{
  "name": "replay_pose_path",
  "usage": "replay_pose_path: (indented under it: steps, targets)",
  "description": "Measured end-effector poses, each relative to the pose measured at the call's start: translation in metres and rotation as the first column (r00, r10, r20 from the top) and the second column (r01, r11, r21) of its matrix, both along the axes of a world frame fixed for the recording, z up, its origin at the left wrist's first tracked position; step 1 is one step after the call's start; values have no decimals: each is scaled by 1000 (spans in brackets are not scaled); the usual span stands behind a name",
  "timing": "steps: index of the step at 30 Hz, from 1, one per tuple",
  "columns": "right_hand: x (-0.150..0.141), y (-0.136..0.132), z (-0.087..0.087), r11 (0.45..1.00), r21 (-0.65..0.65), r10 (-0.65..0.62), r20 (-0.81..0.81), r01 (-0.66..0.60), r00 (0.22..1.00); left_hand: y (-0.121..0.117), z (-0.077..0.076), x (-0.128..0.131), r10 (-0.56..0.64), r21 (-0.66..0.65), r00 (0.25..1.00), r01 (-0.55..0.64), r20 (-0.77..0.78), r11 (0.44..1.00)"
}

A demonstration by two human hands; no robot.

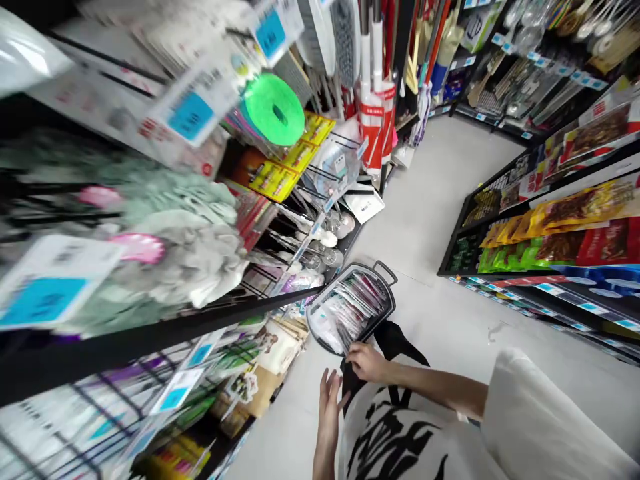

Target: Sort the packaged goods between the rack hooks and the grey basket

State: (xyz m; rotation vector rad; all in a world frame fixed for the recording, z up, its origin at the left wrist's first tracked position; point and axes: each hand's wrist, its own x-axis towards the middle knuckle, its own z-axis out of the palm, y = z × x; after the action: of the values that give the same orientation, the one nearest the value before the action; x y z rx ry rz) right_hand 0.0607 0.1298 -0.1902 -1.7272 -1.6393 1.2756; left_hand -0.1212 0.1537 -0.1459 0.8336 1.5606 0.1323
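Note:
A grey plastic basket [385,275] with dark handles stands on the shop floor, filled with several flat packets [350,308]. My right hand [367,362] reaches down to the basket's near edge, its fingers curled over the packets there. What it grips, if anything, is hidden. Just below and to the left of it, my left hand [330,399] hovers with fingers spread and holds nothing. A black strap or bag [395,337] lies under my right forearm.
On the left runs a shelf rack [150,333] with hanging cloths, a green round item [274,110] and blue price tags. Snack packets fill the shelves [565,233] on the right. A light floor aisle [430,200] runs between them.

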Motion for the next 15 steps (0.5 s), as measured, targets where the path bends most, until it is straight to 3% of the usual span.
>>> replay_pose_path:
  steps: [1, 2, 5, 8, 10, 12, 15]
  targets:
    - [-6, -3, 18, 995, 79, 66, 11, -67, 998, 8, 9, 12, 131, -22, 989, -130, 62, 991]
    - [-10, -6, 36, 978, 155, 136, 37, -140, 990, 15, 17, 22, 189, -32, 975, -186, 118, 982]
    - [-13, -12, 82, 905, 295, 274, 149, -307, 950, 29, 40, 42, 190, 82, 956, -213, 224, 974]
    - [1, -13, 118, 880, 361, 289, 112, -310, 951, 36, 55, 48, 141, 224, 950, -206, 278, 953]
    - [17, -12, 136, 896, 407, 197, -2, -179, 980, 39, 63, 50, 64, 318, 954, -161, 293, 934]
    - [36, -10, 149, 901, 430, -16, -93, 55, 995, 43, 71, 51, -21, 379, 950, -105, 313, 919]
    - [62, -12, 154, 806, 381, -415, -182, 453, 891, 47, 85, 55, -100, 377, 911, -64, 400, 924]
